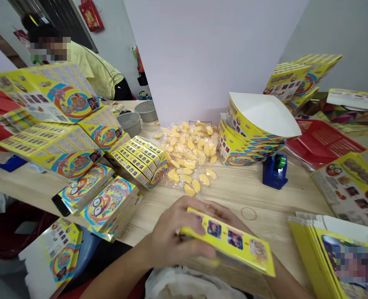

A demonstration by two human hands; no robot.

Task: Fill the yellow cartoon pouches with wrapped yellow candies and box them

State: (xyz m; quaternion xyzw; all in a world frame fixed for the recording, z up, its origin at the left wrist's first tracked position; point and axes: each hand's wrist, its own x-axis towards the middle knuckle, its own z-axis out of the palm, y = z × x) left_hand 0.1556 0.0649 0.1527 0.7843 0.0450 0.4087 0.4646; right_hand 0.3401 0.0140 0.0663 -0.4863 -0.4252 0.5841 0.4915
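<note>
Before the packet pile (191,145), the left hand (176,232) pinches a box (233,241); how the half-hidden right hand (223,211) grips, I cannot tell. Squeezing hard could crease the box.

Passable tabletop (233,187) between packets (190,145) and tape dispenser (274,176), held box (235,240) blocking nearside, stacked boxes (107,203) leftward

No wording can be read.
Stylised titles on the yellow packets (109,203) and the printed carton (354,182) at right blur past reading; print on the display boxes (140,160) and held box (233,241) is too small.
</note>
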